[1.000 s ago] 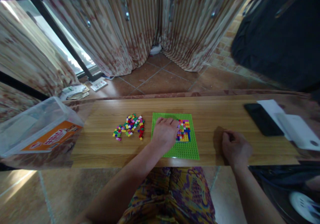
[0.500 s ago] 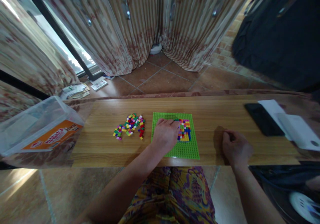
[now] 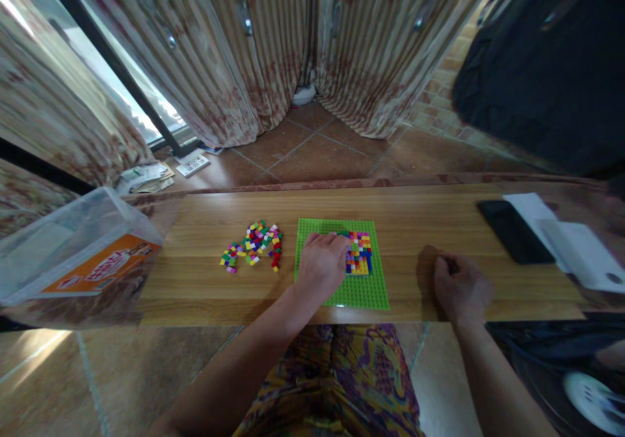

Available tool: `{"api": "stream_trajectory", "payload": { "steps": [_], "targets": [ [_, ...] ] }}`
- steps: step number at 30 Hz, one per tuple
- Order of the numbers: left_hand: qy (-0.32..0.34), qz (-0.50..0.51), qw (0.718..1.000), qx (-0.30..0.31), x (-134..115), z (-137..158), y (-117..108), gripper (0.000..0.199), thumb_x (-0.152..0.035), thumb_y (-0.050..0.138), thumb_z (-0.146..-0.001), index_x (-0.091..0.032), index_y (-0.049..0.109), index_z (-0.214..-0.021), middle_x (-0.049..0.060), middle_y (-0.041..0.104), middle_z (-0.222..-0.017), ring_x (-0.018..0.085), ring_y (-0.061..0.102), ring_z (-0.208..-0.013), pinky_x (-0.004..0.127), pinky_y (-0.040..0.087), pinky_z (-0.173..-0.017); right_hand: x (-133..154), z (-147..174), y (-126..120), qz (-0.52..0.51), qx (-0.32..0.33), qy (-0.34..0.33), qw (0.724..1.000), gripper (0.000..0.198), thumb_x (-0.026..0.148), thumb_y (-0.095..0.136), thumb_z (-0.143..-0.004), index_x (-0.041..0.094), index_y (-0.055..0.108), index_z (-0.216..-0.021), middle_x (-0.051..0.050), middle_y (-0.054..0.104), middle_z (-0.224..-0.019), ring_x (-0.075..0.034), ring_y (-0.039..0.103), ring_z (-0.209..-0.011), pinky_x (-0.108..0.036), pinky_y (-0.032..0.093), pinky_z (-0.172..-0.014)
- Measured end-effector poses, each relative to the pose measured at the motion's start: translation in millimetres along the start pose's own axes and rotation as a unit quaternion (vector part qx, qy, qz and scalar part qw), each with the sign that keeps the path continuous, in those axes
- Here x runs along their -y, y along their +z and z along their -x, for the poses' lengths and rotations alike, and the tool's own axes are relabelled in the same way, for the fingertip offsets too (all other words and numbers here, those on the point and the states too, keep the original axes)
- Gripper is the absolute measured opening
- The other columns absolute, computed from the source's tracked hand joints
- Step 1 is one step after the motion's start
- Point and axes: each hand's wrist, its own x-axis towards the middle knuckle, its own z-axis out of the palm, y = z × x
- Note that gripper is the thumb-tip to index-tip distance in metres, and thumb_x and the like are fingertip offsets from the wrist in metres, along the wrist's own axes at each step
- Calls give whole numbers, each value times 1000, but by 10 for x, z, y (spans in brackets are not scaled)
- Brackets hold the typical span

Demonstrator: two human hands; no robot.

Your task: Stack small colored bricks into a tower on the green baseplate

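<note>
A green studded baseplate (image 3: 361, 294) lies on the wooden board in front of me. On its upper right part sits a block of small multicoloured bricks (image 3: 359, 254). My left hand (image 3: 322, 261) is over the plate's left half, fingers bent down together at the left edge of the bricks. Whatever its fingertips hold is hidden beneath them. Further right, my right hand (image 3: 461, 287) rests on the wood in a loose fist, with nothing visible in it. A pile of loose coloured bricks (image 3: 254, 243) is spread left of the plate.
The wooden board (image 3: 415, 209) carries everything. At the far left stands a clear plastic box (image 3: 117, 215) with an orange label. A black phone-like slab (image 3: 515, 232) and a white box-like object (image 3: 586, 254) lie at the right end.
My left hand has shifted very slightly left over the plate. The right hand and the loose bricks stay as they were.
</note>
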Motion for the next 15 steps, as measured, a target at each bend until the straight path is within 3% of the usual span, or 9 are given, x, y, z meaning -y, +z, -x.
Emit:
{"api": "stream_trajectory", "payload": {
  "steps": [5,15],
  "targets": [
    [24,-16,1000,-3,23,5,15,23,-17,50,-101,-20,72,-95,4,77,-91,20,70,-89,37,48,-90,4,8,-4,-2,-7,-12,1000,36,40,52,-88,16,77,-98,-12,74,-95,-22,60,-75,-33,36,-67],
    [32,-62,996,51,-22,-31,-31,26,-15,48,-99,-20,73,-96,6,76,-94,22,68,-95,37,48,-90,19,8,-13,9,4,-5,1000,35,39,52,-88,17,77,-99,-11,74,-93,-22,58,-75,-32,35,-66]
  ]
}}
